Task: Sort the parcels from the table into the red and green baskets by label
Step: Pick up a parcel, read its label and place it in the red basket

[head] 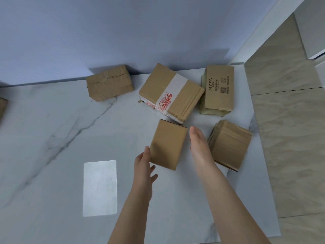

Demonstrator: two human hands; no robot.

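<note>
A small plain cardboard parcel (pixel 168 144) lies on the white marble table (pixel 61 138) between my two hands. My left hand (pixel 143 167) touches its near left edge with straight fingers. My right hand (pixel 199 147) is held flat and open just right of the parcel, not clearly touching it. Behind it lies a larger parcel with white and red tape (pixel 171 93). A parcel printed MYFA (pixel 218 88) sits at the back right, another taped parcel (pixel 229 144) lies right of my right hand, and one more parcel (pixel 110 82) rests against the wall. No basket is in view.
A corner of another cardboard parcel (pixel 2 106) shows at the left edge. A bright rectangular patch of light (pixel 99 188) lies on the table near my left arm. The table's right edge (pixel 260 155) drops to a beige tiled floor (pixel 290 129). A blue-grey wall (pixel 123 32) stands behind.
</note>
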